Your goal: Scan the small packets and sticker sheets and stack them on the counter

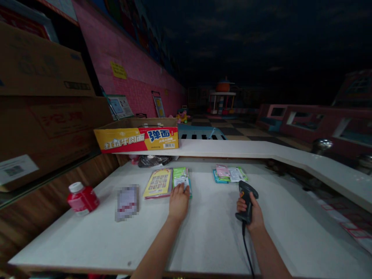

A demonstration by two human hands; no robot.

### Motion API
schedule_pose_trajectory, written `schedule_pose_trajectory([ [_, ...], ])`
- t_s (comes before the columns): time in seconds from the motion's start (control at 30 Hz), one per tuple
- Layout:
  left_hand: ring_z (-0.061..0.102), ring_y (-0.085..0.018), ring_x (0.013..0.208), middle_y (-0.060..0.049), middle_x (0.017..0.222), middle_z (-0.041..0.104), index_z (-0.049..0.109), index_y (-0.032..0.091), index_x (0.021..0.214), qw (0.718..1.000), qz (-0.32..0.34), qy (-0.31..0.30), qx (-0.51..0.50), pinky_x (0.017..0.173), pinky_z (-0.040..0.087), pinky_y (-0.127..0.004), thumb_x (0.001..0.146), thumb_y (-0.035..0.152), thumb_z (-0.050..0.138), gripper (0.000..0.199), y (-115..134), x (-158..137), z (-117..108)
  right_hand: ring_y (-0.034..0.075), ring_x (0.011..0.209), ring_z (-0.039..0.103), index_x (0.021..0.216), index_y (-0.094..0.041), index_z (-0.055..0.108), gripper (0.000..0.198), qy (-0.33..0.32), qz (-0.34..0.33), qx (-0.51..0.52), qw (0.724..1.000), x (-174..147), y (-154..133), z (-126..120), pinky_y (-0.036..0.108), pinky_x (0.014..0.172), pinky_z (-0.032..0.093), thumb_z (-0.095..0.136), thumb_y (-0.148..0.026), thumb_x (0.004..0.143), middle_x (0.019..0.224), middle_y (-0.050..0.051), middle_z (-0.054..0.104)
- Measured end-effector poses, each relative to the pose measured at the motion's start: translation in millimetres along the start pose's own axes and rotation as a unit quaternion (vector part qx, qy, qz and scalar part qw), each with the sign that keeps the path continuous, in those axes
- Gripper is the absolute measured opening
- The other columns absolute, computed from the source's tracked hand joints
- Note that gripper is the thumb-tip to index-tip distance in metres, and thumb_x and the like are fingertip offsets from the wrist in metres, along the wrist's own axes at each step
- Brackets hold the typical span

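My right hand [255, 213] is wrapped round the handle of a black barcode scanner [247, 195], whose cable runs down to the front edge of the white table [212, 232]. Palm down, my left hand [179, 203] rests its fingertips on a small pile of green and white packets [180, 173]; no grip on a packet shows. Left of that pile, touching or nearly so, lies a yellow booklet [159, 181] printed with rows of small pictures. Beyond the scanner is a second pile of pink, green, white and blue packets [231, 174].
A red bottle with a white cap [83, 198] and a blurred-out flat object [127, 202] are on the left. A raised white ledge [221, 147] crosses the back, bearing a yellow and red noodle carton [138, 137]. Large cardboard boxes [55, 131] are stacked at far left.
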State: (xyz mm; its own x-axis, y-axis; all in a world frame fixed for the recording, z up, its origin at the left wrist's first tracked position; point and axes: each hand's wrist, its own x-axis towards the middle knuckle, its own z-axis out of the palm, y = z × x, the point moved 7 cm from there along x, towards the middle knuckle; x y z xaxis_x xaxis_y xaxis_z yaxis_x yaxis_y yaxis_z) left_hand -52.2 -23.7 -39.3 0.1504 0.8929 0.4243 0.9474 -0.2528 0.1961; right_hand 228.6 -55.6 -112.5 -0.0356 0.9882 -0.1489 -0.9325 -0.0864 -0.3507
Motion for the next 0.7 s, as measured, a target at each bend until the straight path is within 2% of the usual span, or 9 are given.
schedule_pose_trajectory([
  [0.17,0.042,-0.031,0.13,-0.015,0.132,0.055,0.064,0.019,0.118,1.0,0.015,0.024,0.009,0.109,0.033,-0.046,0.087,0.021,0.051,0.034,15.3,6.8,-5.4,0.004,0.042,0.042,0.086,-0.018,0.054,0.032,0.007,-0.008,-0.007,1.0,2.8,-1.2,2.9,0.012,0.036,0.037,0.076,-0.037,0.071,0.056,-0.008,0.045],
  [0.27,0.047,-0.028,0.124,-0.014,0.127,0.058,0.062,0.017,0.121,0.998,0.054,0.02,-0.031,0.106,0.036,-0.042,0.09,0.024,0.046,0.036,41.4,19.5,-1.8,0.005,0.042,0.041,0.086,-0.018,0.055,0.032,0.016,-0.011,-0.002,1.0,4.0,-1.1,2.7,0.013,0.035,0.037,0.076,-0.038,0.071,0.057,-0.007,0.046],
  [0.37,0.054,-0.024,0.113,-0.012,0.116,0.064,0.061,0.015,0.121,0.993,0.068,-0.005,-0.099,0.101,0.04,-0.037,0.089,0.021,0.047,0.036,69.6,43.5,13.4,0.005,0.042,0.041,0.085,-0.017,0.056,0.033,0.021,-0.007,0.006,1.0,5.0,-0.1,2.6,0.013,0.035,0.036,0.077,-0.039,0.07,0.056,-0.007,0.045],
  [0.43,0.057,-0.021,0.108,-0.01,0.112,0.066,0.064,0.014,0.115,0.987,0.047,-0.034,-0.149,0.099,0.041,-0.032,0.086,0.018,0.05,0.033,84.4,66.2,30.6,0.004,0.042,0.041,0.084,-0.016,0.057,0.035,0.02,-0.005,0.007,1.0,6.6,0.5,2.8,0.013,0.035,0.036,0.078,-0.04,0.069,0.055,-0.007,0.045],
  [0.57,0.064,-0.017,0.097,-0.008,0.102,0.071,0.068,0.015,0.101,0.975,-0.059,-0.096,-0.19,0.086,0.045,-0.024,0.084,0.015,0.051,0.024,102.8,116.6,69.1,0.004,0.041,0.04,0.083,-0.016,0.058,0.035,0.017,0.004,0.012,1.0,12.4,2.8,1.8,0.012,0.035,0.034,0.078,-0.041,0.069,0.054,-0.007,0.046],
  [0.63,0.065,-0.018,0.098,-0.01,0.102,0.071,0.067,0.015,0.101,0.975,-0.103,-0.1,-0.171,0.083,0.045,-0.024,0.085,0.021,0.053,0.022,110.3,138.5,80.4,0.004,0.04,0.04,0.083,-0.016,0.058,0.034,0.016,0.005,0.02,1.0,15.4,4.5,0.9,0.013,0.034,0.033,0.076,-0.042,0.071,0.053,-0.007,0.046],
  [0.7,0.064,-0.021,0.103,-0.013,0.107,0.07,0.065,0.013,0.106,0.976,-0.134,-0.091,-0.143,0.084,0.045,-0.025,0.084,0.034,0.059,0.031,117.1,155.4,86.2,0.004,0.04,0.04,0.084,-0.017,0.058,0.033,0.017,0.002,0.027,0.999,17.7,5.9,0.1,0.014,0.034,0.034,0.075,-0.043,0.072,0.054,-0.007,0.047],
])
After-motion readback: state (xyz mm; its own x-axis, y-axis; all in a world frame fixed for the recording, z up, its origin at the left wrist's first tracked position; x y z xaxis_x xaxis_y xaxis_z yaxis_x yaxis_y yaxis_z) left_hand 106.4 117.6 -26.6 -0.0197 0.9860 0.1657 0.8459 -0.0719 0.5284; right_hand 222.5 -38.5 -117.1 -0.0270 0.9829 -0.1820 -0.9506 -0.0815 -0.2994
